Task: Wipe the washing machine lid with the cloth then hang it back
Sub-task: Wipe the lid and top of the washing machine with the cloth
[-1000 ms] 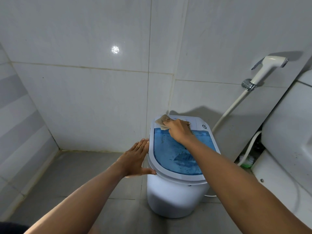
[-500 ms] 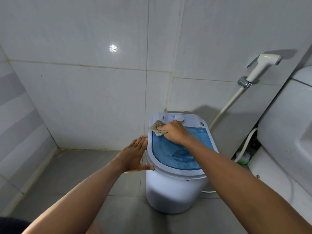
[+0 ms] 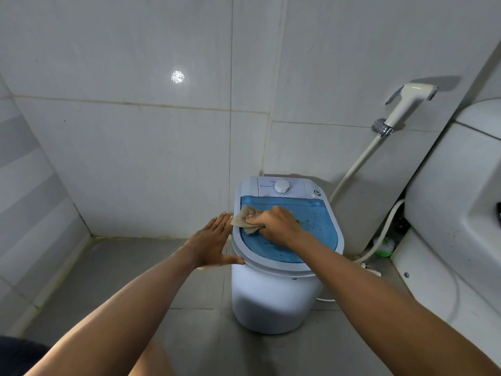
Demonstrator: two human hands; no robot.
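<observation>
I see the small white washing machine (image 3: pixel 271 299) standing on the grey tiled floor (image 3: pixel 108 267), close to the tiled wall (image 3: pixel 135 145). Its blue translucent lid (image 3: pixel 311 229) is down and carries scattered dark specks and droplets. My right hand (image 3: pixel 276 225) lies on the left part of that lid, its fingers curled round a crumpled beige cloth (image 3: pixel 244 219) and pressing it onto the lid. The cloth sits at the lid's left edge, and 1 corner of it sticks out past my knuckles over the pale rim. My left hand (image 3: pixel 214 240) is flat against the machine's left side, fingers straight and together, the thumb spread toward the front rim; it grips nothing. Its fingertips come up just beside the cloth's outer corner, so both hands are close together with the cloth between them. Behind the lid, the control panel shows 1 round white dial (image 3: pixel 282 186). To the right, a white hand sprayer (image 3: pixel 406 100) hangs in its wall bracket, its hose running down behind the machine, and a white toilet (image 3: pixel 447 213) fills the right edge.
</observation>
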